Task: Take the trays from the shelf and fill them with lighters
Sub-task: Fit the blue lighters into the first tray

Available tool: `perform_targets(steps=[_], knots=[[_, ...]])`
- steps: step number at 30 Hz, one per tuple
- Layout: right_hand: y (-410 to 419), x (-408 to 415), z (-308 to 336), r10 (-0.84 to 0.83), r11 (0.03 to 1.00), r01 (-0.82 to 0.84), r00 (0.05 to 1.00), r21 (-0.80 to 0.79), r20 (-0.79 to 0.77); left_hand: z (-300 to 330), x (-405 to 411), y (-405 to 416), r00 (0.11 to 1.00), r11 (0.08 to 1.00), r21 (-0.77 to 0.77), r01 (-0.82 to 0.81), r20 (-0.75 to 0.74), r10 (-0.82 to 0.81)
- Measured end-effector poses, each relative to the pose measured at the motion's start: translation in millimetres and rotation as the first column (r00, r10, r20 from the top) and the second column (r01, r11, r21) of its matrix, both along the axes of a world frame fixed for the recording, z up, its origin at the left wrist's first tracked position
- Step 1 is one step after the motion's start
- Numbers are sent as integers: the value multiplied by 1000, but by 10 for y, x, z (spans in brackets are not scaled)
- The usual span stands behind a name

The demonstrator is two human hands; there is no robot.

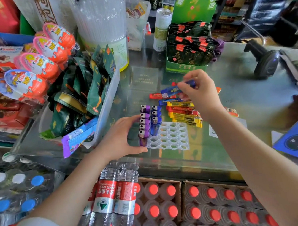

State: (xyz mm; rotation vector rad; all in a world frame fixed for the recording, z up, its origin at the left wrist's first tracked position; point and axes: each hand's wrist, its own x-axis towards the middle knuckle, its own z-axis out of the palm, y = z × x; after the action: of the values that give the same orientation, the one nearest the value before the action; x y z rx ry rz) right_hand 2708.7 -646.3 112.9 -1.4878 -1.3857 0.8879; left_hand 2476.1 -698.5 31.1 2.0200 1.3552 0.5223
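Observation:
A white plastic tray point(173, 138) with round holes lies on the glass counter. A row of purple lighters point(144, 121) and a shorter row of blue lighters point(156, 119) stand upright in its left side. My left hand point(121, 136) rests against the tray's left edge, touching the purple row. My right hand point(199, 92) hovers above the counter, pinching a blue lighter point(171, 90) held sideways. Loose yellow and red lighters point(183, 113) lie piled just behind the tray, partly under my right wrist.
A clear bin of dark green snack packs point(86, 90) stands left of the tray. A green display box point(189, 52) sits behind. A black barcode scanner point(264, 58) is at the right. Bottled water crates point(174, 208) stand below the counter's front edge.

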Motion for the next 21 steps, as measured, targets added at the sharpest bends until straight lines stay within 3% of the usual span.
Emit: perform_targets(steps=[2, 7, 10, 13, 15, 16, 18, 21], knots=[[-242, 65, -103, 34, 997, -33, 999, -71, 13, 21, 16, -14, 1000, 1000, 18, -7, -4, 7], [-725, 127, -332, 214, 970, -156, 910, -185, 356, 18, 45, -5, 1000, 999, -39, -25, 16, 26], [-831, 94, -339, 313, 948, -280, 727, -153, 611, 39, 88, -34, 998, 997, -61, -52, 23, 54], [-858, 35, -330, 310, 929, -336, 483, -154, 819, 50, 116, -106, 995, 994, -55, -92, 37, 95], [-843, 8, -310, 268, 933, -336, 417, -127, 869, 52, 110, -159, 993, 993, -48, -106, 47, 108], [-838, -1, -292, 249, 940, -328, 464, -97, 850, 52, 101, -181, 992, 993, -44, -107, 60, 109], [-833, -15, -247, 218, 960, -277, 645, -42, 732, 72, 88, -223, 990, 993, -35, -112, 85, 115], [-898, -81, -190, 248, 968, -240, 865, -74, 436, 129, 94, -270, 987, 993, -29, -116, 107, 119]])
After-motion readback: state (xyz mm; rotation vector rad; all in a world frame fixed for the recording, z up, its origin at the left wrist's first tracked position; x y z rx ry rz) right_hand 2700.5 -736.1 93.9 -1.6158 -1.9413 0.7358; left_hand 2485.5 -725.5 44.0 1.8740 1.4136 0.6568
